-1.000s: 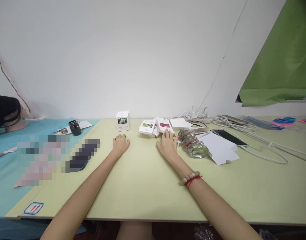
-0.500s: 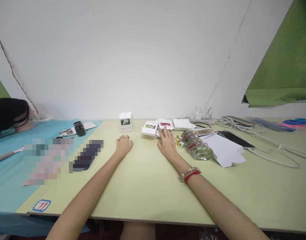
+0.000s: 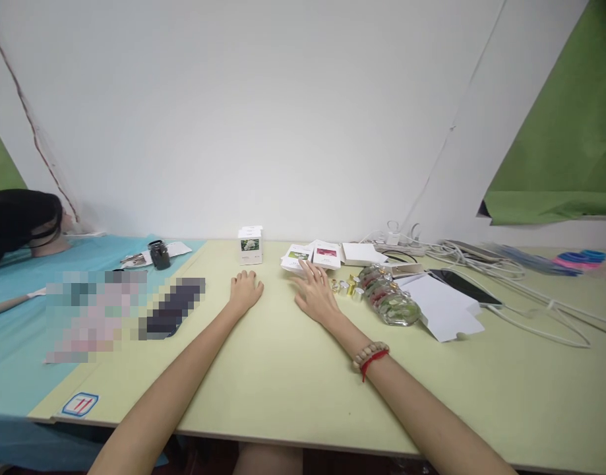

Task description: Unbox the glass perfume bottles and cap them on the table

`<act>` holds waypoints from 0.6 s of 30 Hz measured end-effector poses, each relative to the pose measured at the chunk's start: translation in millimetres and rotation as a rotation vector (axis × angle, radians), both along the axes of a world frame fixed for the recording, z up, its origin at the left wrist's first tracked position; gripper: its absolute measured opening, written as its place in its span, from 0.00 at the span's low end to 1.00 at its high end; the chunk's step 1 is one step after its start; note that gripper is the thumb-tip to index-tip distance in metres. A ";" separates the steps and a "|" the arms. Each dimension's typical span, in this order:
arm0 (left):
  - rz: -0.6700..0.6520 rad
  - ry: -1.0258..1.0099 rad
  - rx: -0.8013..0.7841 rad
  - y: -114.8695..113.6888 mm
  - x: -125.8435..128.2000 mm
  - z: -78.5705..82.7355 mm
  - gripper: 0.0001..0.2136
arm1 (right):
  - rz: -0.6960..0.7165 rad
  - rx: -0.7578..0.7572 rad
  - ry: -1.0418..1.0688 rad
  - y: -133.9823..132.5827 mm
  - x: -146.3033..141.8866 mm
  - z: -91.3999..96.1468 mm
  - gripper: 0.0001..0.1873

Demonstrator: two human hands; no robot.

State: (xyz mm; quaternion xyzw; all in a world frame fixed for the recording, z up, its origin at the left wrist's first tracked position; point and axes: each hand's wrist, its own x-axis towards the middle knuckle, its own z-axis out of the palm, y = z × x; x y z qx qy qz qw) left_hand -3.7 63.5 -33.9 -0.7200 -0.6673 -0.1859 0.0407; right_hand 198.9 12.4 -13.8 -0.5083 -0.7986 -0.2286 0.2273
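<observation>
My left hand [image 3: 245,292] rests palm down on the pale green table, fingers spread and holding nothing. Just beyond it stands a white box [image 3: 250,245] printed with white flowers, with more like it behind. My right hand [image 3: 316,293] is open, its fingers apart, in front of a white box with a green picture [image 3: 297,256] and a white box with a red picture [image 3: 327,256]. Whether the fingertips touch these boxes I cannot tell. Right of that hand are several gold and silver caps [image 3: 352,285] and a row of clear glass bottles [image 3: 396,305].
White paper [image 3: 446,307], a dark phone [image 3: 468,288] and white cables [image 3: 535,330] lie to the right. At left are a dark jar [image 3: 159,254], a blurred dark object [image 3: 171,309] and a blue cloth [image 3: 16,376]. A dark-haired head [image 3: 23,221] shows at the far left.
My right hand has moved left and slightly toward me, off the box with the red picture, baring more of the caps. My left hand stays in place. The view has shifted slightly.
</observation>
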 end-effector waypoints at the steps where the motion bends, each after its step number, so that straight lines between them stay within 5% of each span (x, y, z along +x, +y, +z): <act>1: 0.000 0.001 0.000 0.3 -0.1 -0.3 0.17 | -0.021 -0.005 0.011 1.3 1.3 -1.5 0.19; 8: 0.003 0.004 -0.004 1.5 -0.3 -1.3 0.17 | -0.186 0.015 0.155 9.0 10.5 -9.1 0.21; 12: 0.001 0.003 -0.002 1.9 -0.5 -0.7 0.17 | -0.049 -0.024 0.228 6.2 7.7 -4.4 0.16; 18: 0.003 -0.003 0.015 1.5 -0.1 -0.8 0.17 | 0.220 -0.289 0.177 -9.0 -5.6 -2.6 0.19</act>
